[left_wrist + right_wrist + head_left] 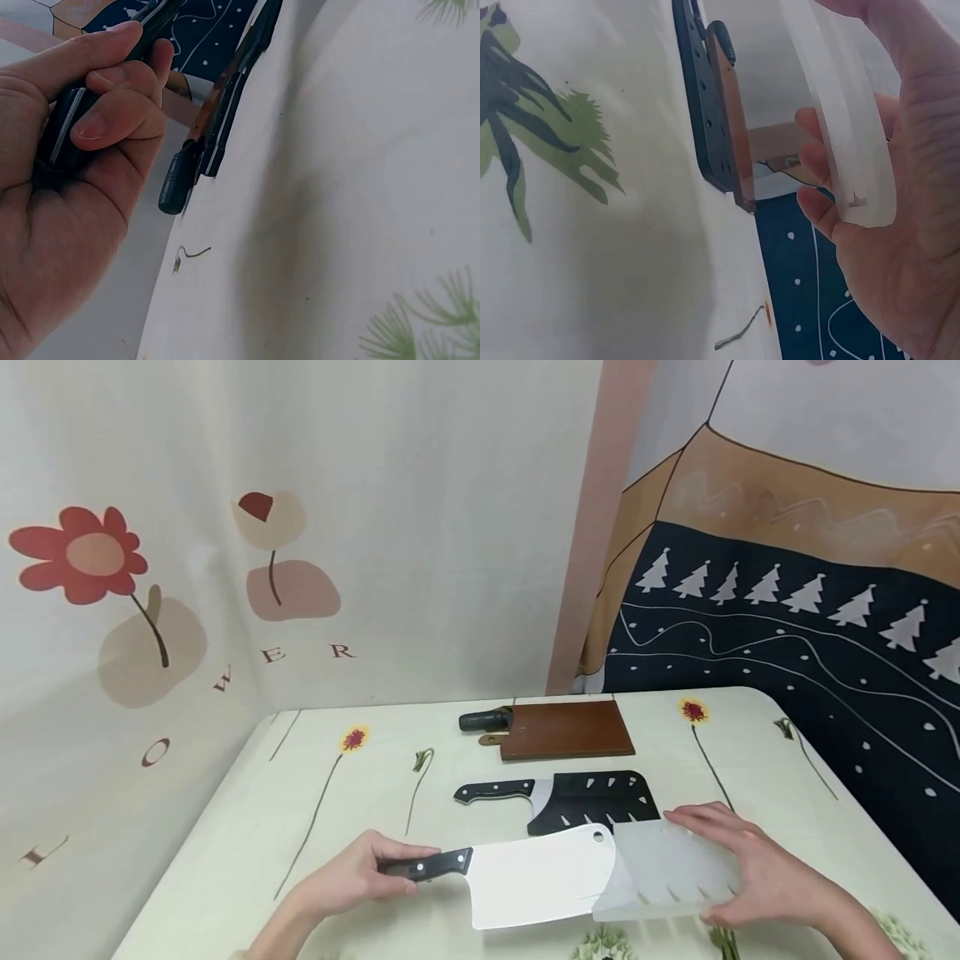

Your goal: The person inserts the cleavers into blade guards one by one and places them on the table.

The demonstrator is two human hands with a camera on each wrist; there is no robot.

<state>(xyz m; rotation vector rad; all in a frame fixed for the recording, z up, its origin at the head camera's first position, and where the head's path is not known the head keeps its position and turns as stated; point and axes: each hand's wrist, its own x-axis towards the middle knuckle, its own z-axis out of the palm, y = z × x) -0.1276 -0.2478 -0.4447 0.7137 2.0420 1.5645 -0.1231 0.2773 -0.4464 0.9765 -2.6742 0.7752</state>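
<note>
My left hand (363,875) grips the black riveted handle (442,864) of a cleaver, fingers curled round it in the left wrist view. The cleaver's broad bright blade (536,877) points right, with a round hole near its upper far corner. Its far end meets a translucent white blade sheath (678,872), which overlaps the blade tip. My right hand (757,868) holds that sheath by its right end, thumb below and fingers above. In the right wrist view the sheath (847,127) lies between thumb and fingers. Both things are held over the table.
Just behind lies a second cleaver in a black sheath (600,797), its handle (495,790) to the left. Farther back is a brown sheath (570,731) with a black handle (486,720) at its left. The flower-printed tablecloth (360,802) meets a printed curtain (450,527) behind.
</note>
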